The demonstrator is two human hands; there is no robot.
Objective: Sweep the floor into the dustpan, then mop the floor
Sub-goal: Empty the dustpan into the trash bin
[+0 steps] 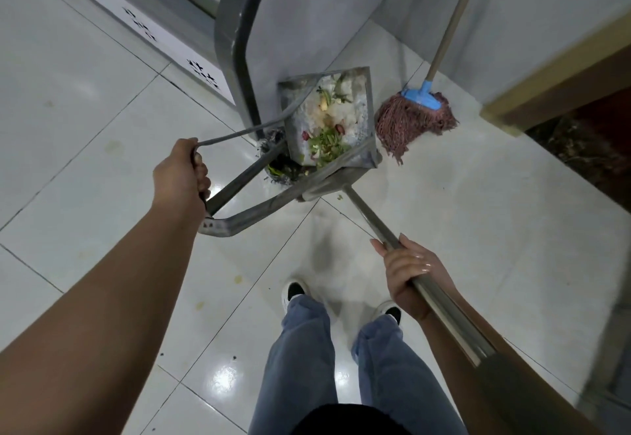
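Right hand (408, 272) clamped on broom handle (372, 219); left hand (182, 175) gripping dustpan (327, 117) handle, steadying pan; mop (415, 118) parked against wall for later.

open: floor tiles (85, 161) left | blocked: grey cabinet (307, 7) ahead, mop (413, 117) right of dustpan (327, 120)

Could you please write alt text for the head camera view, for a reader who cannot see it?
Seen from above, a person's left hand grips the handle of a metal dustpan full of food scraps, while the right hand grips a metal broom handle reaching toward it. A mop leans against the grey wall on the white tiled floor.
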